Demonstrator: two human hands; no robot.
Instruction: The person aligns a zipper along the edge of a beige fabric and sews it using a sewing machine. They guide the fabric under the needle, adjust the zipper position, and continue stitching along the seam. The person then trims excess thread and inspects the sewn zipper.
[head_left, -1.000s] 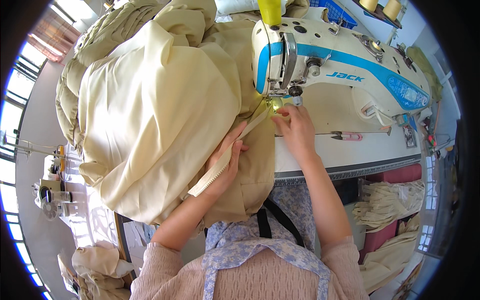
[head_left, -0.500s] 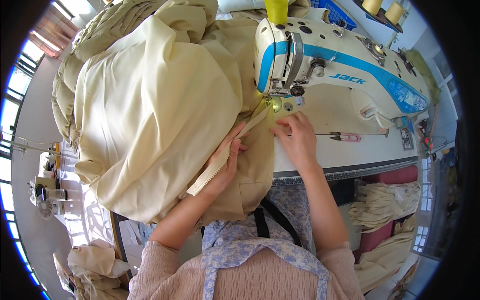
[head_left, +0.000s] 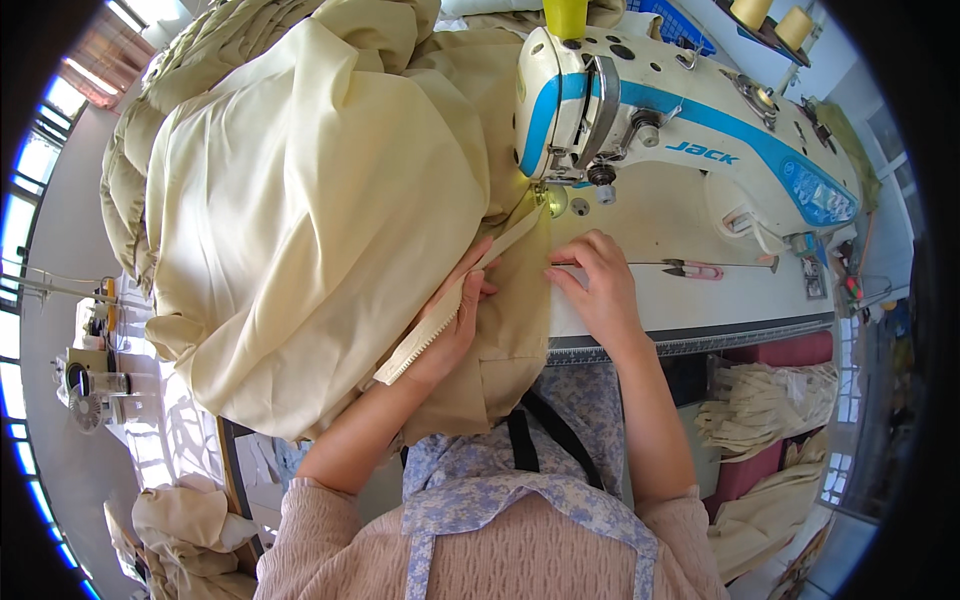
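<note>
A large heap of beige fabric (head_left: 320, 200) spreads from the left up to the sewing machine's needle area (head_left: 545, 198). A pale zipper tape (head_left: 425, 340) with a toothed edge runs slantwise from there down across my left hand (head_left: 462, 320). That hand is closed, its thumb over the tape, its other fingers partly under the tape and on the fabric. My right hand (head_left: 603, 290) is at the fabric's right edge, just in front of the needle area, with thumb and forefinger pinched at that edge. Its remaining fingers are curled.
The white and blue sewing machine (head_left: 690, 130) stands at the right. Pink-handled thread snips (head_left: 695, 270) lie on its table, near a ruler strip (head_left: 700, 338) along the front edge. Bundled pale fabric pieces (head_left: 770, 410) sit lower right. Yellow thread cones (head_left: 795, 25) stand at the back.
My right hand has shifted slightly down, and its fingertips have drawn closer together at the fabric edge. The left hand stays nearly in place on the zipper tape. The view has moved a little.
</note>
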